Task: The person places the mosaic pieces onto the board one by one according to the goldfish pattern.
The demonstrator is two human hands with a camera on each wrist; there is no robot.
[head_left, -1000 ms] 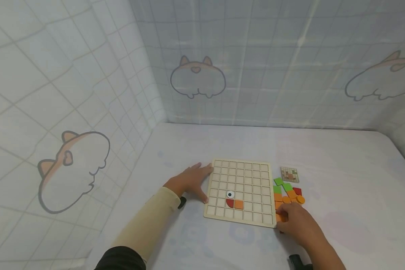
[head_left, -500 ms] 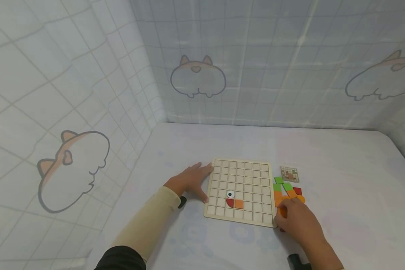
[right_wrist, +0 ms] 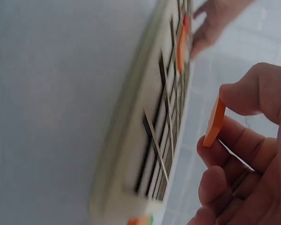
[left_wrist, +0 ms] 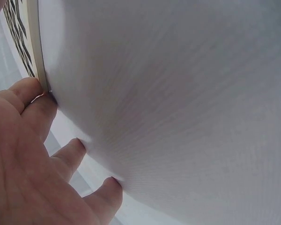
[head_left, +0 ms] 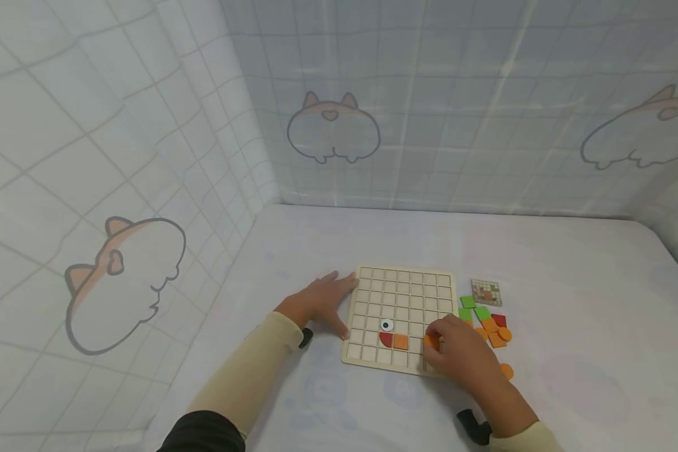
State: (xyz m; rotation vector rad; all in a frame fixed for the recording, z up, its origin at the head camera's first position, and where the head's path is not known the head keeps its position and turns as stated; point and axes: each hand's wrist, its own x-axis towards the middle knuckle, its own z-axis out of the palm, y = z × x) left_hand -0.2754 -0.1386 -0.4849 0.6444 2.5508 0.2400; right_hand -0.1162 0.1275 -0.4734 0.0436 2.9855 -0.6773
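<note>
A light wooden grid board [head_left: 407,282] lies on the table. It bears a round eye piece [head_left: 387,325], a red quarter-round piece [head_left: 386,339] and an orange square [head_left: 400,341]. My left hand [head_left: 319,301] is spread at the board's left edge, thumb and fingertips against it; in the left wrist view the other fingertips rest on the table. Over the board's lower right part, my right hand [head_left: 466,351] pinches an orange tile [right_wrist: 215,122] between thumb and fingers. The right wrist view shows this tile tilted and raised above the grid.
Right of the board lie loose green tiles [head_left: 468,302], orange discs [head_left: 505,334] and a red piece [head_left: 498,321]. A small pattern card [head_left: 486,292] is behind them. One orange disc [head_left: 506,371] lies partly behind my right wrist. A printed wall [head_left: 429,125] rises behind the table.
My right hand has picked up an orange tile from the loose pieces and moved left with it, over the board. My left hand has stayed at the board's edge.
</note>
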